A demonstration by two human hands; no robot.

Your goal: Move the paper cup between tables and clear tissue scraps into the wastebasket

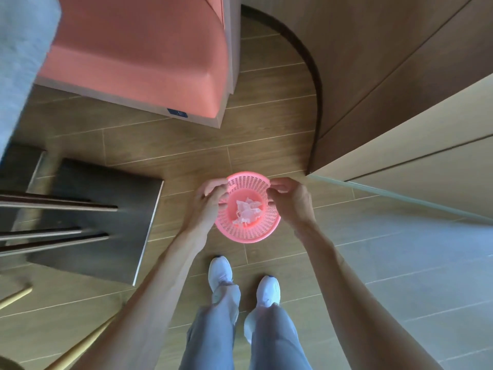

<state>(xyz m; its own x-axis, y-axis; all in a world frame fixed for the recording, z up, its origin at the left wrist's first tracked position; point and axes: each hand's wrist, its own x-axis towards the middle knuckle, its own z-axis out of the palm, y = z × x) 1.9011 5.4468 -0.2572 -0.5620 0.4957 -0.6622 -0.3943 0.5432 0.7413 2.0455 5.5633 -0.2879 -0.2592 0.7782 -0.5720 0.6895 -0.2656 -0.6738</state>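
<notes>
Wastebasket (pixel 248 209), pink and slotted, hangs upright between my hands over the wood floor (pixel 186 145), tissue scraps (pixel 246 212) lying inside. My left hand (pixel 210 201) and right hand (pixel 290 201) each pinch its rim on opposite sides, equally near.

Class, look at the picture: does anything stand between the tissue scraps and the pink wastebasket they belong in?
No. The tissue scraps already lie inside the pink wastebasket, which the left hand and right hand hold by its rim.
</notes>
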